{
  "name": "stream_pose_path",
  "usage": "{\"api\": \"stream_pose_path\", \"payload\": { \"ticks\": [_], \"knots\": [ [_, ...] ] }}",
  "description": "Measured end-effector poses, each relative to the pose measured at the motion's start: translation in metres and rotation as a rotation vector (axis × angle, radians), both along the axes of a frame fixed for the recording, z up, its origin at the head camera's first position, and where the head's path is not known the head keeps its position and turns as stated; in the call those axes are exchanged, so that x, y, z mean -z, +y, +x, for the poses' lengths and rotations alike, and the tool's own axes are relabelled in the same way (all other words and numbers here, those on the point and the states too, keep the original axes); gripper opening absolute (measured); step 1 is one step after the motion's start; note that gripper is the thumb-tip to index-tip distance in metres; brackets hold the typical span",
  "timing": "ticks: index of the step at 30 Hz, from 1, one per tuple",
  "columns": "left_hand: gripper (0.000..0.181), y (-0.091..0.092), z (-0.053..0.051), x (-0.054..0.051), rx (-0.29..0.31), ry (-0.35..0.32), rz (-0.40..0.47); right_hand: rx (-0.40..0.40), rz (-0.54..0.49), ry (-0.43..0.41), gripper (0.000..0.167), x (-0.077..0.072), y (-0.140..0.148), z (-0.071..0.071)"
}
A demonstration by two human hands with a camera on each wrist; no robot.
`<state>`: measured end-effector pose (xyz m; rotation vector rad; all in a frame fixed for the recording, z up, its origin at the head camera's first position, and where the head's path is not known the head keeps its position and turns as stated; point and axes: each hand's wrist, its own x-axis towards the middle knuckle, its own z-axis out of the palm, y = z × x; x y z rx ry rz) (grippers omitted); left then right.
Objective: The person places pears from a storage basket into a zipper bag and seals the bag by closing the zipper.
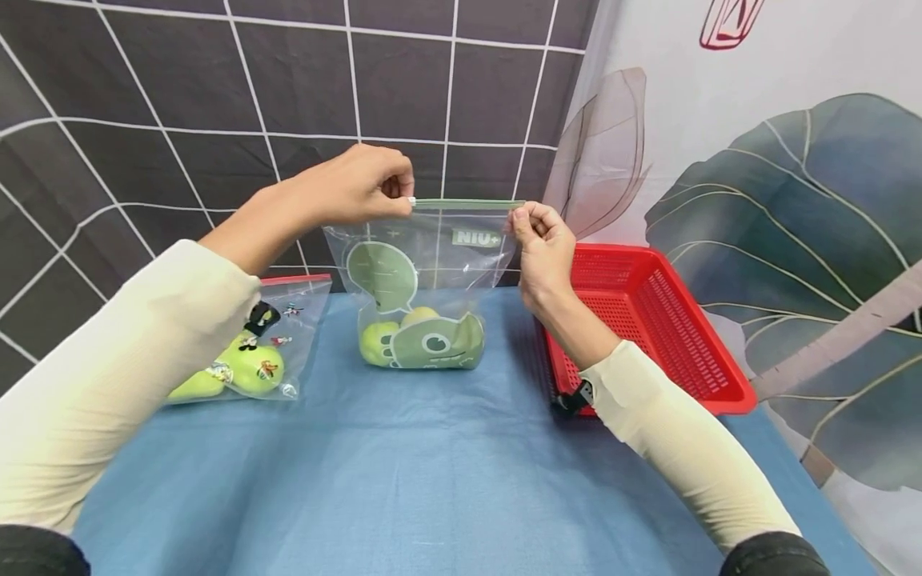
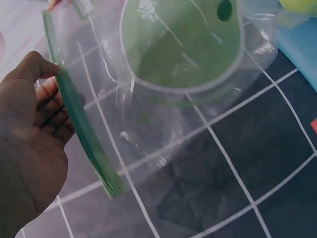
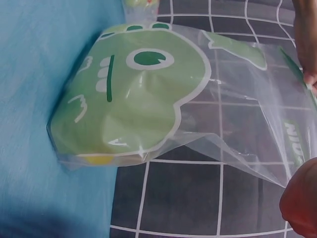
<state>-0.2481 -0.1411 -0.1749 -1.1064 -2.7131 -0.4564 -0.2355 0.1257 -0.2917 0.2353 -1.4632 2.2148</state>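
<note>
A clear zip bag [image 1: 461,340] with a green dinosaur print stands upright on the blue cloth. Green and yellowish round fruits [image 1: 376,344] sit in its bottom, partly behind the print. My left hand [image 1: 367,182] pinches the small white slider [image 1: 412,201] at the left part of the green zip strip [image 1: 468,205]. At the strip's right end my right hand [image 1: 543,252] pinches the bag's top corner between thumb and fingers. The strip is stretched straight between both hands. In the left wrist view, the left thumb [image 2: 42,69] lies against the green strip.
To the left lies another clear bag [image 1: 306,320] with a red zip and green fruits inside, partly behind the left sleeve. A red plastic basket [image 1: 735,384] stands at the right, partly behind the right forearm. A dark gridded backdrop [image 1: 403,88] hangs close behind the bag.
</note>
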Motion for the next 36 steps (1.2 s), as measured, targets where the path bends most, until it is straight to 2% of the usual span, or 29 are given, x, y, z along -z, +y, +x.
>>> {"api": "stream_pose_path", "payload": {
  "ticks": [9,16,23,29,34,36],
  "knots": [
    [0.005,-0.051,0.01,0.009,-0.097,-0.006,0.068,0.022,-0.008,-0.018,0.031,0.004,0.006,-0.003],
    [0.005,-0.088,0.012,0.02,-0.165,0.019,0.109,0.034,-0.014,-0.013,0.032,0.008,0.011,-0.007],
    [0.006,-0.094,0.018,0.025,-0.177,0.019,0.153,0.054,0.036,-0.03,0.029,0.008,0.011,-0.005],
    [0.008,-0.1,0.021,0.026,-0.214,0.012,0.213,0.058,0.081,-0.007,0.027,0.004,0.011,-0.003],
    [0.008,-0.105,0.027,0.027,-0.254,-0.024,0.3,0.061,0.159,0.017,0.025,-0.001,0.011,0.004],
    [0.006,-0.107,0.031,0.028,-0.258,-0.058,0.359,0.045,0.166,0.033,0.025,-0.003,0.011,0.007]
  ]
}}
